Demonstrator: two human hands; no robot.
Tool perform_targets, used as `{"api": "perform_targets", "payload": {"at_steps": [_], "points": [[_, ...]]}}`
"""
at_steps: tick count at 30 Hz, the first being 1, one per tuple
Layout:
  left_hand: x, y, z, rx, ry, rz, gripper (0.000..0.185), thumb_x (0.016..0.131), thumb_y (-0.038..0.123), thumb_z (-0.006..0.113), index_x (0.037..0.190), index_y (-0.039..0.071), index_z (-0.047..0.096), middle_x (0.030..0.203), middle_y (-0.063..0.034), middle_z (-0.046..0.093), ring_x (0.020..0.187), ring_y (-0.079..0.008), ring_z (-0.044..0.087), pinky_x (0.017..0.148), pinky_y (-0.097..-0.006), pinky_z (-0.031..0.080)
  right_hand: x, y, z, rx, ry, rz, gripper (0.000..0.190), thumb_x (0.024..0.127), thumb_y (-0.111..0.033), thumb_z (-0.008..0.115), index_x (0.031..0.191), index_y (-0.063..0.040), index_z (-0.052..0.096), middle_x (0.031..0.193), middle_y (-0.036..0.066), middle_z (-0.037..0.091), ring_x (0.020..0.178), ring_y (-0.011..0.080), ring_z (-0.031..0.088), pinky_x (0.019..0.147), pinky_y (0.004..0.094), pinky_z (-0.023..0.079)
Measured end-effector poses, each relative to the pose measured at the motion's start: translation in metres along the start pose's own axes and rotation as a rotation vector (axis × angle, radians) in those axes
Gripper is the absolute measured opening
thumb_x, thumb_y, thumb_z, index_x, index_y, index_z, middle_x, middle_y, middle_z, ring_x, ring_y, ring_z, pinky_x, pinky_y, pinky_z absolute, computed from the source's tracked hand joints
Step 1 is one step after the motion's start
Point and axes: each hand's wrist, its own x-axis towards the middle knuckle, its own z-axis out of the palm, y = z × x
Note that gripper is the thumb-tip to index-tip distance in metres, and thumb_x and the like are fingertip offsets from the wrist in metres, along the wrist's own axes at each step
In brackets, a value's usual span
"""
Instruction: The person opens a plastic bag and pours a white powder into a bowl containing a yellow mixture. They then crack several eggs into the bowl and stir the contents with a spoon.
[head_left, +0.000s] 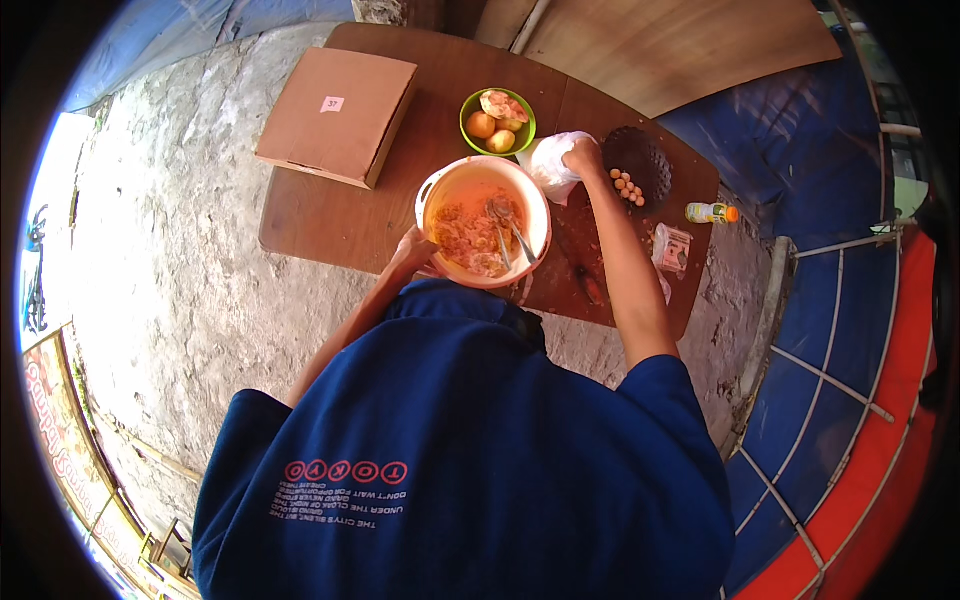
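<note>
A white and orange plastic basin (545, 217) stands at the near edge of the wooden table, holding a crumbly, moist mixture. Two metal utensils, at least one a spoon (504, 210), lie in it with their handles towards the right near rim. My left hand (412, 251) grips the basin's left side near its handle opening. To the right behind the basin, my right hand (582, 159) holds the gathered top of a white plastic bag (553, 166); what is inside the bag cannot be told. A green bowl (465, 129) with several round yellow-orange fruits or vegetables stands behind the basin.
A closed cardboard box (337, 112) lies at the table's back left. On the right are a dark openwork basket (651, 161), several small round pale items (627, 187), a bottle with an orange cap (711, 213), a white printed packet (672, 247) and a dark knife-like object (589, 285).
</note>
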Motion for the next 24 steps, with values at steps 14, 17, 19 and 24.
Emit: {"api": "perform_targets", "payload": {"at_steps": [14, 17, 19, 24], "points": [[-0.004, 0.027, 0.016, 0.0, -0.162, 0.038, 0.039, 0.091, 0.006, 0.052, 0.129, 0.005, 0.041, 0.1, -0.0186, 0.068, 0.074, -0.0266, 0.072, 0.061, -0.0352, 0.062, 0.025, 0.017, 0.013, 0.082, -0.001, 0.219, 0.019, 0.073, 0.001, 0.07, 0.09, 0.01, 0.07, 0.094, 0.018, 0.07, 0.085, 0.0252, 0.07, 0.072, 0.0378, 0.056], [-0.003, 0.025, 0.015, -0.001, -0.163, 0.044, 0.041, 0.091, 0.006, 0.052, 0.13, 0.006, 0.04, 0.1, -0.0186, 0.068, 0.073, -0.0268, 0.072, 0.061, -0.0351, 0.062, 0.026, 0.013, 0.013, 0.179, -0.053, 0.252, 0.022, 0.073, 0.0, 0.072, 0.092, 0.01, 0.07, 0.094, 0.018, 0.071, 0.081, 0.0259, 0.07, 0.068, 0.0373, 0.057], [-0.003, 0.023, 0.014, -0.005, -0.165, 0.056, 0.042, 0.09, 0.005, 0.051, 0.131, 0.006, 0.039, 0.1, -0.0185, 0.068, 0.072, -0.0267, 0.072, 0.061, -0.0352, 0.062, 0.034, 0.02, 0.016, 0.627, -0.176, 0.342, 0.028, 0.071, -0.002, 0.074, 0.095, 0.011, 0.069, 0.096, 0.02, 0.071, 0.082, 0.027, 0.071, 0.068, 0.0382, 0.057], [0.001, 0.021, 0.014, 0.012, -0.171, 0.044, 0.045, 0.09, 0.005, 0.052, 0.133, 0.005, 0.038, 0.098, -0.0183, 0.068, 0.07, -0.0266, 0.072, 0.06, -0.0359, 0.062, 0.038, 0.026, 0.01, 0.492, -0.164, 0.37, 0.047, 0.063, -0.017, 0.082, 0.103, 0.005, 0.07, 0.106, 0.024, 0.069, 0.103, 0.0286, 0.068, 0.084, 0.0356, 0.055]]}}
